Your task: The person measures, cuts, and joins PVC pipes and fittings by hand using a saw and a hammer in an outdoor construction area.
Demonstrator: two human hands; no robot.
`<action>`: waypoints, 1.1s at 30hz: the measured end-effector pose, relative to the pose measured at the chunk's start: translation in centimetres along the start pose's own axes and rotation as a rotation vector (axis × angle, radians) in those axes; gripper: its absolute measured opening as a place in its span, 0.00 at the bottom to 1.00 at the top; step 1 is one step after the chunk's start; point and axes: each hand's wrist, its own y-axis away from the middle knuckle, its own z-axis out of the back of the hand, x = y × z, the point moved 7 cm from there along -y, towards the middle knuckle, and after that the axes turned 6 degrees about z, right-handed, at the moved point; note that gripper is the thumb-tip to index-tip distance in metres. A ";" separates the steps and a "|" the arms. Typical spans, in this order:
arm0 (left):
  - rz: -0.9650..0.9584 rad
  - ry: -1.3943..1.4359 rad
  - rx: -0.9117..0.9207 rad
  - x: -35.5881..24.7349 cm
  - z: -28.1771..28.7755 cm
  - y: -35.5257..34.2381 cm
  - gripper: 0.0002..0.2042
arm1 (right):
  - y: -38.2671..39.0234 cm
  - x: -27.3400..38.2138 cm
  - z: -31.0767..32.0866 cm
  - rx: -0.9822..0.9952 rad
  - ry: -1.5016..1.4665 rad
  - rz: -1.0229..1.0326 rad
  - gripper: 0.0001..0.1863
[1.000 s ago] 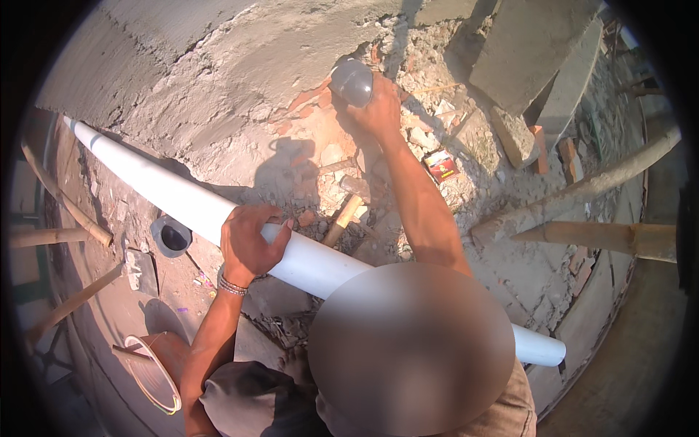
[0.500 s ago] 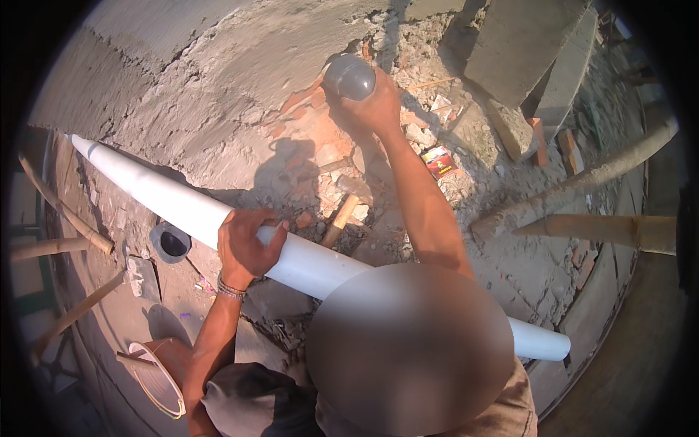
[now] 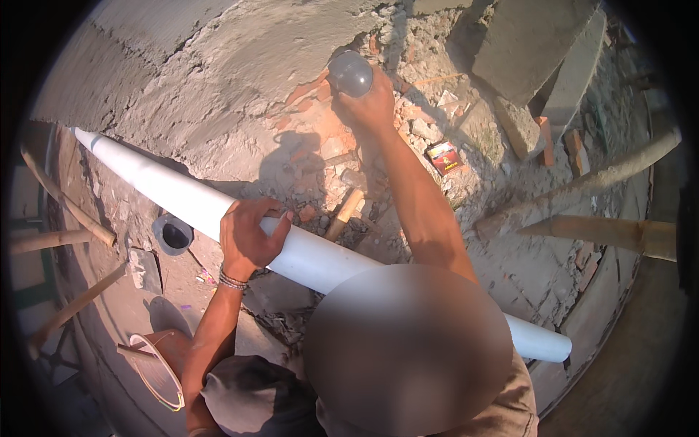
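A long white plastic pipe [image 3: 171, 193] slants across in front of me, from the foot of the wall at the left to the lower right. My left hand [image 3: 251, 237] is curled over its upper side and grips it. At the broken brick base of the wall, my right hand [image 3: 370, 105] holds a smooth grey rounded piece [image 3: 352, 74] that looks like a plastic pipe fitting. Its far end against the wall is hidden. Between my arms, a wooden-handled hammer [image 3: 346, 213] lies on the rubble. A blurred patch covers part of the pipe.
A grey plastic cup-like piece [image 3: 173, 234] and a tipped brown bucket [image 3: 162, 364] are at the left. A small red box [image 3: 444, 157] lies among rubble. Concrete slabs [image 3: 535, 47] lean at the upper right, and wooden poles [image 3: 590, 186] jut in from the right.
The thumb of my left hand has lifted a little from the pipe. The grey piece has tilted slightly in my right hand. The whole view has shifted a little.
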 end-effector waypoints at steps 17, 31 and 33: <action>-0.002 -0.019 0.055 -0.1 -0.1 0.0 0.12 | -0.1 -1.2 -0.2 0.071 0.017 0.004 0.49; -0.095 -0.016 -0.023 -0.6 0.1 0.1 0.08 | 2.6 -6.2 2.4 0.175 -0.074 -0.102 0.60; -0.083 -0.003 -0.022 -0.3 0.2 0.3 0.08 | 3.1 -6.6 2.2 0.192 -0.032 -0.121 0.57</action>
